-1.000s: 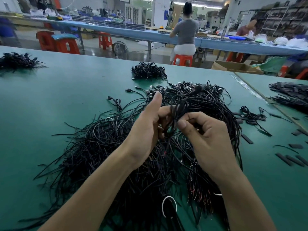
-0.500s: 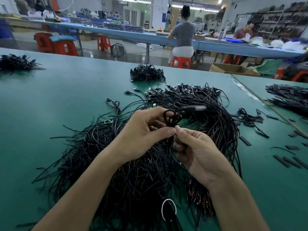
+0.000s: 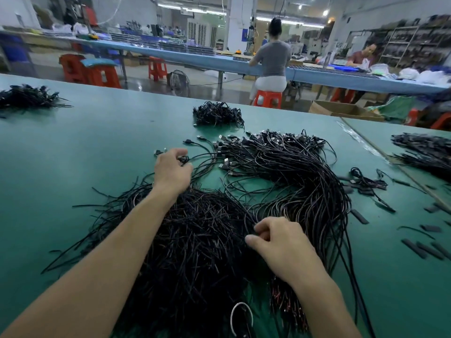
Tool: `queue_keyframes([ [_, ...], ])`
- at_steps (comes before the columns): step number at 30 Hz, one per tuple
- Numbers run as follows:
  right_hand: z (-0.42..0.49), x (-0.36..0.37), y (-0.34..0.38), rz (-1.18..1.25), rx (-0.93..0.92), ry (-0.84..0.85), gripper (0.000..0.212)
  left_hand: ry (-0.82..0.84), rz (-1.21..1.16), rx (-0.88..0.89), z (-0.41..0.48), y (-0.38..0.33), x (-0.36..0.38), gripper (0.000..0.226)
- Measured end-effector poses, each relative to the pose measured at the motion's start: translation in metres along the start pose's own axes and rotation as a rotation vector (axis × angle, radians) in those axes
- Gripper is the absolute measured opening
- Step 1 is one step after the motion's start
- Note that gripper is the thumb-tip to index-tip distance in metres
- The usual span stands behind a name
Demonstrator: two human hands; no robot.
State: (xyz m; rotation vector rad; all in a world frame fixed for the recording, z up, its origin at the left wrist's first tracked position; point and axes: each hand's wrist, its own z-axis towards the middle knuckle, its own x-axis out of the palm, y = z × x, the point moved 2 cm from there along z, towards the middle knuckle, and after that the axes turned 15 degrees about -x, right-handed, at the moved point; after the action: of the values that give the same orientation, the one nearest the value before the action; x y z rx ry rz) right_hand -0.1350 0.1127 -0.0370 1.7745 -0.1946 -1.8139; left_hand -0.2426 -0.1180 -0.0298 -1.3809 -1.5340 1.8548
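One cable coil [image 3: 183, 159] in left hand [image 3: 172, 170], heap strands [image 3: 227, 215] in right hand [image 3: 283, 247]

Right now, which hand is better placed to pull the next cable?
Probably right: the right hand pinches into the cable pile; the left hand is farther out, gripping a coiled cable.

Red stools [image 3: 157, 68], floor fan [image 3: 180, 81], cardboard box [image 3: 341, 110]

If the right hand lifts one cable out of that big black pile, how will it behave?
Likely floppy: strands of the cable pile curve loosely over the green table. It will probably snag: strands cross densely where the right hand pinches, so neighbours may drag along. It is probably light: the left hand holds a coiled cable with its fingertips.
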Motion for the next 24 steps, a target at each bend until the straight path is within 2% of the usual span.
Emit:
queue_keyframes([
  [3,-0.002,0.005,0.010,-0.204,-0.007,0.087,0.028,0.100,0.064,0.135,-0.023,0.004,0.012,0.028],
  [5,-0.001,0.005,0.012,-0.209,-0.007,0.061,0.017,0.235,0.159,0.232,-0.037,0.004,0.017,0.038],
  [7,0.000,0.000,0.011,-0.076,-0.031,-0.028,0.010,0.449,0.275,0.353,-0.053,0.001,0.020,0.051],
  [9,0.002,-0.005,0.015,0.169,-0.127,-0.108,0.011,0.560,0.419,0.514,-0.067,0.001,0.027,0.054],
  [11,0.001,-0.012,0.031,0.430,-0.268,-0.130,0.019,0.491,0.537,0.638,-0.077,0.000,0.030,0.037],
  [13,-0.002,-0.019,0.045,0.514,-0.392,-0.180,0.022,0.411,0.507,0.658,-0.078,-0.002,0.027,0.026],
  [16,-0.007,-0.032,0.051,0.591,-0.443,-0.330,0.013,0.312,0.126,0.522,-0.070,-0.002,0.012,0.022],
  [19,-0.009,-0.040,0.045,0.442,-0.362,-0.444,0.025,0.059,-0.175,0.397,-0.070,-0.004,-0.002,0.036],
  [22,-0.012,-0.049,0.031,0.279,-0.219,-0.581,0.027,-0.152,-0.469,0.211,-0.064,-0.005,-0.020,0.043],
  [24,-0.014,-0.061,0.010,0.088,-0.074,-0.727,0.030,-0.315,-0.572,0.202,-0.059,-0.006,-0.043,0.042],
])
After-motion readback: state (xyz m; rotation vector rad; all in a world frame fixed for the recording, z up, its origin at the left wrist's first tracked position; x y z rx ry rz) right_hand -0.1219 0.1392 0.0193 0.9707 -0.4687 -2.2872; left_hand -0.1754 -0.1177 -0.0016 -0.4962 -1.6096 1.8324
